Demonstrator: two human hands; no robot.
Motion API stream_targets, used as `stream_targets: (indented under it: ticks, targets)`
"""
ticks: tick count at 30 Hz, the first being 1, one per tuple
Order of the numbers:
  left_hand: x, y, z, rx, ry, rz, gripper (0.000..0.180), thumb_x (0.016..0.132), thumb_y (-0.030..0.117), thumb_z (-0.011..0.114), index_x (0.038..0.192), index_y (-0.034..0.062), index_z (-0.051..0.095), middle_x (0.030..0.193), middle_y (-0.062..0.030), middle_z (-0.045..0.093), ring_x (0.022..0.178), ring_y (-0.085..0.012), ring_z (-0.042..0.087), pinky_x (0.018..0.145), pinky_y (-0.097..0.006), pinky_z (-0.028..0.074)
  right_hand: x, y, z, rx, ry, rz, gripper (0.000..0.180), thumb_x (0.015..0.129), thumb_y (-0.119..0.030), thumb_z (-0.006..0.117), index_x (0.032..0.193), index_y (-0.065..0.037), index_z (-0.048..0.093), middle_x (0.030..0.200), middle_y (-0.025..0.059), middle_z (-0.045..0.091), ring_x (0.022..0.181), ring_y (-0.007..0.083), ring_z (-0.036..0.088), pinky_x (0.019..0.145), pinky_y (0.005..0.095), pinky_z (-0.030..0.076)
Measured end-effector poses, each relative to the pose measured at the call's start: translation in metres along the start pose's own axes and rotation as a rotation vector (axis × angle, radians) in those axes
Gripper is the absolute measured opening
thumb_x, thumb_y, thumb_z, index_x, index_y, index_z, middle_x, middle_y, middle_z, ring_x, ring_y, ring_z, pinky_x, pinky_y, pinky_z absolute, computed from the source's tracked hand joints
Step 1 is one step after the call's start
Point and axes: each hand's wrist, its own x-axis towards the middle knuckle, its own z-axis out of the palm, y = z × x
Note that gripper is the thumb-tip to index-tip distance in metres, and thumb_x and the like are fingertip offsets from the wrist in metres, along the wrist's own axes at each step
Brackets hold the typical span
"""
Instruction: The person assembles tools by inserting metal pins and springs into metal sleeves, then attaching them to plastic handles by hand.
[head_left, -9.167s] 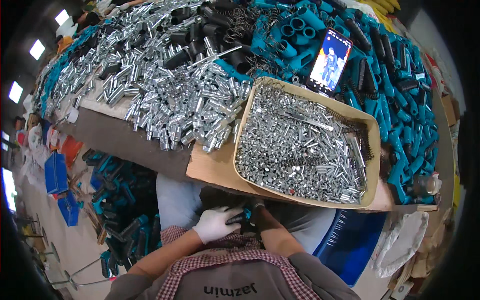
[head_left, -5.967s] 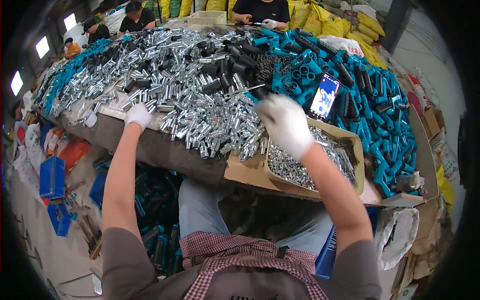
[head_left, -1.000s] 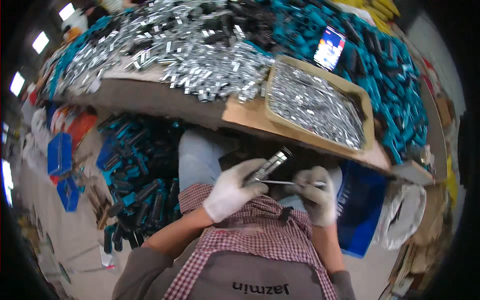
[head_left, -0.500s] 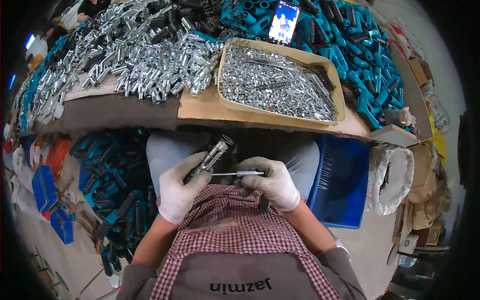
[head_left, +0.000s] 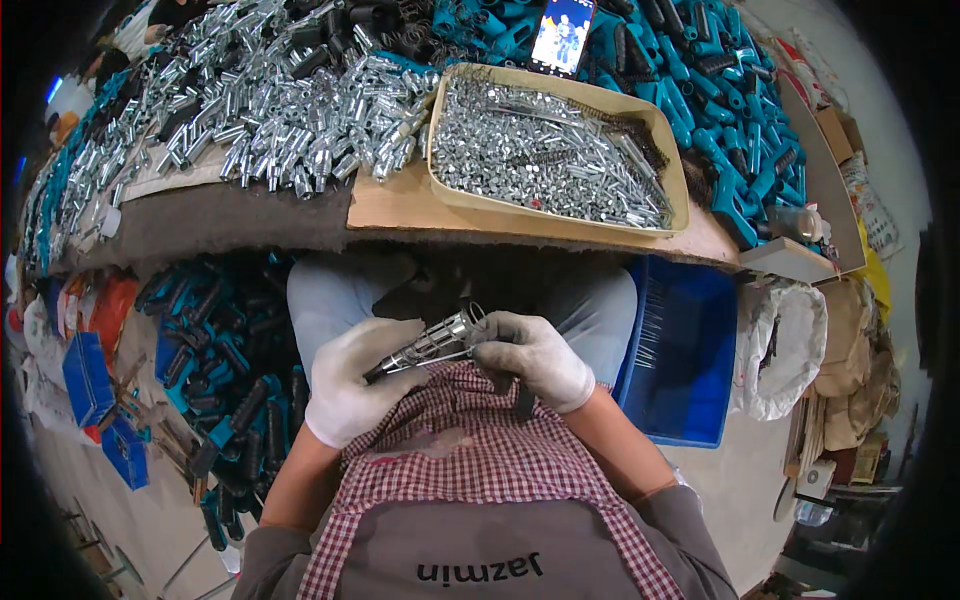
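My left hand [head_left: 345,385], in a whitish glove, is closed around a silver metal cylinder [head_left: 436,341] with slots in its side. The cylinder tilts up to the right above my lap, and a coil spring [head_left: 476,312] sits at its upper end. My right hand [head_left: 540,362], gloved and smudged grey at the fingers, pinches by that end. A thin metal rod [head_left: 452,357] runs from its fingers along the lower side of the cylinder. Whether the right fingertips also grip the spring is hidden.
A cream tray [head_left: 455,205] of small metal pins and springs stands on the bench. Heaped metal cylinders [head_left: 300,135] lie to its left, teal housings [head_left: 735,150] to its right. A lit phone [head_left: 563,38] leans behind. Blue bin [head_left: 690,400] at right; teal-black parts [head_left: 235,370] at left.
The cylinder has tilted lower toward the right, bringing its spring end to my right fingers. The rod, earlier held apart below the cylinder, now lies close against it.
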Motion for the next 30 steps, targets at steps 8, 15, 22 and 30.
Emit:
stream_targets:
  ticks: [8, 15, 22, 30]
  targets:
    - [-0.003, -0.001, -0.011, 0.052, -0.042, -0.237, 0.037, 0.065, 0.014, 0.075, 0.099, -0.0023, 0.072, 0.087, -0.0161, 0.07, 0.079, -0.0289, 0.069, 0.072, -0.034, 0.053, -0.023, -0.031, -0.037, -0.264, 0.408, -0.271, 0.019, 0.079, -0.008, 0.06, 0.096, 0.001, 0.061, 0.076, 0.0023, 0.057, 0.063, 0.0093, 0.055, 0.059, 0.0233, 0.047]
    - [-0.005, 0.002, -0.009, 0.036, -0.086, -0.224, 0.031, 0.072, 0.014, 0.073, 0.099, -0.0004, 0.073, 0.089, -0.017, 0.072, 0.078, -0.0295, 0.071, 0.072, -0.034, 0.054, -0.03, -0.052, -0.031, -0.472, 0.301, -0.252, 0.018, 0.08, -0.005, 0.068, 0.096, 0.0, 0.065, 0.083, 0.0034, 0.062, 0.075, 0.0101, 0.055, 0.071, 0.0257, 0.047]
    - [-0.002, 0.007, -0.007, -0.007, -0.213, -0.223, 0.03, 0.08, 0.014, 0.073, 0.107, 0.0015, 0.071, 0.1, -0.0195, 0.072, 0.089, -0.033, 0.071, 0.08, -0.036, 0.056, -0.025, -0.054, -0.01, -0.569, 0.169, -0.254, 0.019, 0.08, -0.007, 0.069, 0.096, 0.001, 0.064, 0.081, 0.0068, 0.063, 0.072, 0.0117, 0.059, 0.068, 0.0288, 0.049]
    - [0.002, 0.004, -0.006, -0.102, -0.256, -0.303, 0.035, 0.071, 0.011, 0.076, 0.104, -0.0023, 0.073, 0.097, -0.0191, 0.073, 0.087, -0.0264, 0.072, 0.08, -0.033, 0.055, -0.02, -0.053, -0.013, -0.603, 0.111, -0.252, 0.02, 0.081, -0.008, 0.068, 0.098, 0.001, 0.063, 0.082, 0.008, 0.063, 0.074, 0.0133, 0.06, 0.069, 0.0297, 0.05]
